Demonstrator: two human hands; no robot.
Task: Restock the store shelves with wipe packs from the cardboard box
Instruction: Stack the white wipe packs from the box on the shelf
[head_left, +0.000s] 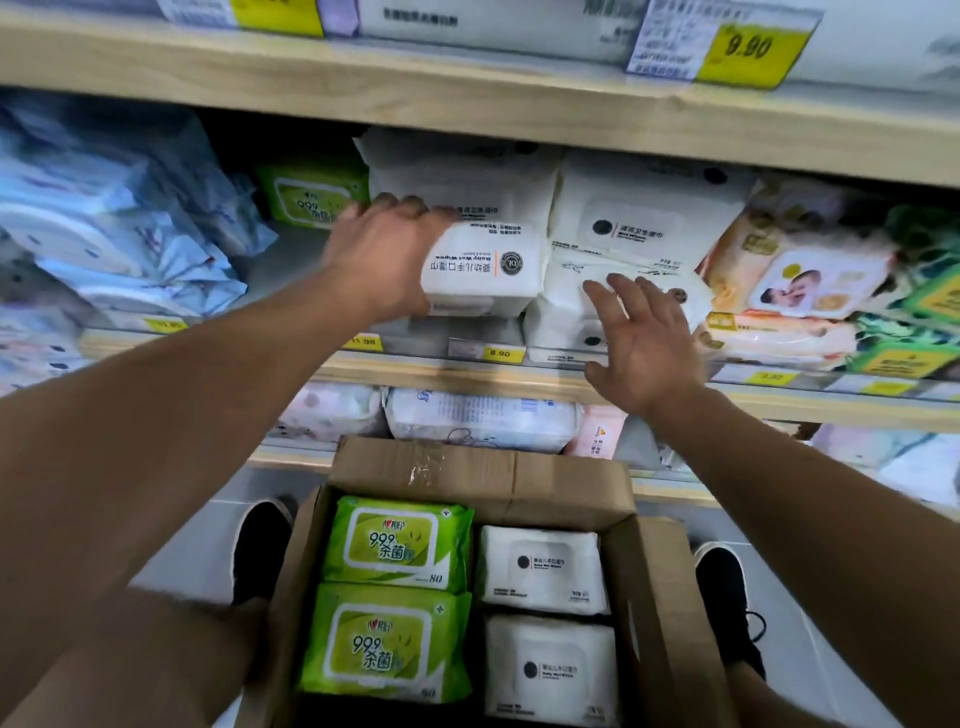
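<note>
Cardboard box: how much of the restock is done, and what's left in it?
Done: white packs already stacked on the middle shelf. In hand: the left hand grips a white wipe pack at that shelf; the right hand is open beside it. Left: the cardboard box shows two green packs and two white ones.

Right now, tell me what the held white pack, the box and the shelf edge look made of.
White wipe pack in the left hand: soft plastic film, matte; it creases.
Cardboard box: brown corrugated card, dull, with clear tape on the flap.
Shelf edge: pale wood or wood-look laminate; faint grain shows.
</note>
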